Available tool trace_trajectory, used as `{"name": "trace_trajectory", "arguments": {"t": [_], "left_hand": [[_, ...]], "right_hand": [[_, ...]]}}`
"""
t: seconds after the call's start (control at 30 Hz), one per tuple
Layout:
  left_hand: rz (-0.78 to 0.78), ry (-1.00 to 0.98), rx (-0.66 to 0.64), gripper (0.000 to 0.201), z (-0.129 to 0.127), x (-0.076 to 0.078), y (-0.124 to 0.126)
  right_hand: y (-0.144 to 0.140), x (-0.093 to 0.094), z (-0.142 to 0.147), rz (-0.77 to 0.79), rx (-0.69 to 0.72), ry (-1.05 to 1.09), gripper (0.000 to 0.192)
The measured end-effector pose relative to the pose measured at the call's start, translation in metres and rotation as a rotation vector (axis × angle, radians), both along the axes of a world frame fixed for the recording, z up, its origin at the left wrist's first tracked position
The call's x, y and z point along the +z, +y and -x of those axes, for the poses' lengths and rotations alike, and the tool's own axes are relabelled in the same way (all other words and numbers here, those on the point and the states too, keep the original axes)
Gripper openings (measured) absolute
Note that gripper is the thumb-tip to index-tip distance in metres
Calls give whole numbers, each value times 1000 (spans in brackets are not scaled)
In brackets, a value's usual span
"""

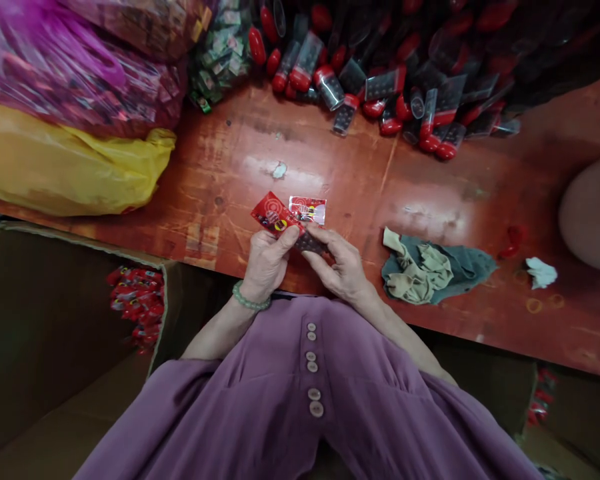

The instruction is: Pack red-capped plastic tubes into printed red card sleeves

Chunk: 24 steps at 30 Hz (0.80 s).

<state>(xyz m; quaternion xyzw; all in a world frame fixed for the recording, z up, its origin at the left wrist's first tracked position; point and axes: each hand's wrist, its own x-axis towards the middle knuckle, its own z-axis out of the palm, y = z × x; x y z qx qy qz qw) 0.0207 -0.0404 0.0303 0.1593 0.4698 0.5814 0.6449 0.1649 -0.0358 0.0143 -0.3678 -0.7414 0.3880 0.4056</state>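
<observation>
Pinching a red packet at the near edge of the table, the left hand is gripping it between thumb and fingers, while the right hand is closing on a small dark piece beside it, though the blur is making it hard to tell exactly what that piece is. A second red-and-white packet is lying just behind the fingers. Working this close to the edge is risking a slip: a loose pinch could be dropping the packet into the lap or toward the cardboard box at the left. A crumpled cloth is sitting near the right hand, a pile of red-capped plastic cases is crowding the far side, and a yellow bag is bulging in at the left.
</observation>
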Motion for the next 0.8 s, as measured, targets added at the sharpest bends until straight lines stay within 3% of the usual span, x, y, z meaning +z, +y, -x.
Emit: {"name": "trace_trajectory", "arguments": {"t": [0.07, 0.23, 0.4, 0.57, 0.63, 0.8], "left_hand": [[-13, 20, 1, 30, 0, 1, 1], [-12, 52, 16, 30, 4, 0, 4], [-32, -23, 77, 30, 7, -5, 1], [-32, -78, -40, 34, 9, -7, 0], [-34, -74, -41, 32, 9, -7, 1], [-8, -78, 40, 32, 12, -13, 4]], "right_hand": [[0, 0, 1, -14, -19, -19, 40], [0, 1, 8, 133, -92, 26, 38], [1, 1, 11, 104, -59, 63, 35], [1, -1, 13, 505, -56, 328, 25], [2, -2, 15, 587, -48, 387, 23], [5, -2, 17, 400, -149, 244, 24]]}}
